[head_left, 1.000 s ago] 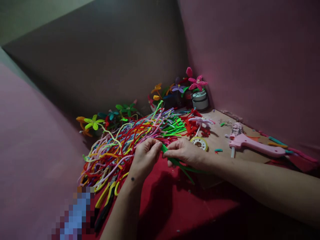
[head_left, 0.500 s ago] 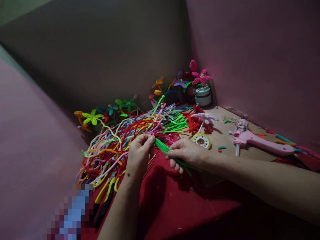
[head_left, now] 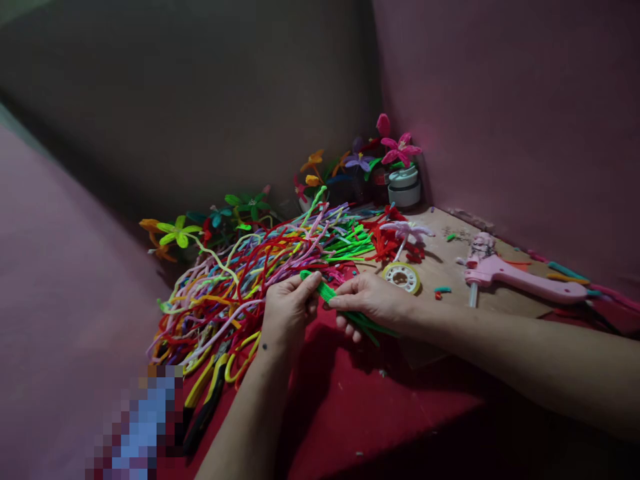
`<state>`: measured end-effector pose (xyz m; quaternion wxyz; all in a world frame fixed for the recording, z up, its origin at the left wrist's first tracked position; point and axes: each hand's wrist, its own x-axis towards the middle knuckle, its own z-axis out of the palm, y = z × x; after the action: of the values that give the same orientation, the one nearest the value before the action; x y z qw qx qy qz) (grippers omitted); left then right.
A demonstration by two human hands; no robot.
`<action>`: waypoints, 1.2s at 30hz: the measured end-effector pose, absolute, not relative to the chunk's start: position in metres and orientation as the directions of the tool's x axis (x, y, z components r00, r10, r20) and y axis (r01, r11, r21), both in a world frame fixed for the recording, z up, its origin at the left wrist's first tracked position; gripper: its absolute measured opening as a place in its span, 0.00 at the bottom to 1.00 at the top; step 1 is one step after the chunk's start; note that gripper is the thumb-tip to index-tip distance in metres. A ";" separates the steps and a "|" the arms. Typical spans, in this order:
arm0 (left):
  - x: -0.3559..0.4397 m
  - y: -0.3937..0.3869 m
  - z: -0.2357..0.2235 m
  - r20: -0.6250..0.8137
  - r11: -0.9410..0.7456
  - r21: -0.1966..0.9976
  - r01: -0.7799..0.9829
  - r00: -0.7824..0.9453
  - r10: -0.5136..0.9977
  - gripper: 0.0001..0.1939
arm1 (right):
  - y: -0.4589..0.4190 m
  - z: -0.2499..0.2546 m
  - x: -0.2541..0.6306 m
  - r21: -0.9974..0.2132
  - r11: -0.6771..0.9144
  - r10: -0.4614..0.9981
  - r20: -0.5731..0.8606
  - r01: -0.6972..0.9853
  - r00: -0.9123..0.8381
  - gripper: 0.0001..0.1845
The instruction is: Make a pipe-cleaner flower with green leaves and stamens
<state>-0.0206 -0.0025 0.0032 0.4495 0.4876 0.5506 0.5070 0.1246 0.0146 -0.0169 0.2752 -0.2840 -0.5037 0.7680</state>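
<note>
A bundle of green pipe cleaners (head_left: 327, 292) runs between my two hands above the red cloth (head_left: 370, 407). My left hand (head_left: 290, 303) pinches it near its upper left end, and a short green tip shows beyond the thumb. Around the middle of the bundle my right hand (head_left: 367, 300) is closed, thumb on top and fingers curled beneath. The loose green ends fan out below the right palm. Just behind the hands lies a large heap of many-coloured pipe cleaners (head_left: 250, 263). A roll of yellow tape (head_left: 401, 278) rests close behind my right hand.
Pliers with yellow-black handles (head_left: 207, 393) lie left of my left forearm. A pink glue gun (head_left: 525, 280) sits on the board (head_left: 450, 250) at right. Pipe-cleaner flowers (head_left: 400, 148) and a lidded grey jar (head_left: 404, 188) stand along the back, by the walls. A lilac flower (head_left: 407, 232) lies nearby.
My left hand has slid slightly right along the bundle, closer to my right hand, so a green tip now sticks out past its thumb. The view has shifted a little.
</note>
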 end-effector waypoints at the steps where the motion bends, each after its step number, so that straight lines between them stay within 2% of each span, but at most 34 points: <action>1: -0.019 -0.003 0.002 0.018 -0.003 0.995 0.100 -0.151 0.988 0.17 | 0.014 -0.016 0.124 -0.931 -0.344 0.707 -0.171 -0.122 -0.686 0.08; 5: -0.014 -0.007 0.002 0.081 -0.042 0.987 0.154 -0.252 0.964 0.17 | 0.014 -0.015 0.123 -0.915 -0.391 0.686 -0.219 -0.098 -0.694 0.08; 9: -0.009 -0.010 0.004 0.152 -0.082 0.974 0.213 -0.336 0.930 0.17 | 0.010 -0.013 0.122 -0.925 -0.377 0.686 -0.248 -0.042 -0.684 0.13; 17: -0.016 -0.002 -0.001 0.094 -0.074 0.995 0.072 -0.352 0.931 0.14 | 0.006 -0.021 0.117 -0.937 -0.348 0.756 -0.262 -0.028 -0.600 0.13; 22: -0.030 0.003 -0.001 0.043 -0.040 0.999 0.017 -0.217 0.975 0.17 | 0.008 -0.025 0.117 -0.931 -0.339 0.786 -0.202 -0.134 -0.584 0.11; 26: -0.032 0.004 0.000 -0.068 0.060 0.996 -0.071 -0.126 0.990 0.12 | 0.009 -0.026 0.119 -0.922 -0.362 0.751 -0.199 -0.140 -0.630 0.09; 29: -0.030 0.004 0.001 -0.152 0.142 0.982 -0.124 -0.072 0.986 0.12 | 0.010 -0.028 0.121 -0.902 -0.395 0.732 -0.196 -0.173 -0.652 0.05; 36: -0.034 0.002 0.002 -0.129 0.122 0.985 -0.123 -0.053 0.990 0.11 | 0.015 -0.030 0.123 -0.836 -0.485 0.713 -0.208 -0.257 -0.670 0.04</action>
<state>-0.0343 0.0023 0.0023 0.5440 0.4212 0.5149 0.5113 0.1228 0.0145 -0.0302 0.2971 -0.2770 -0.4112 0.8160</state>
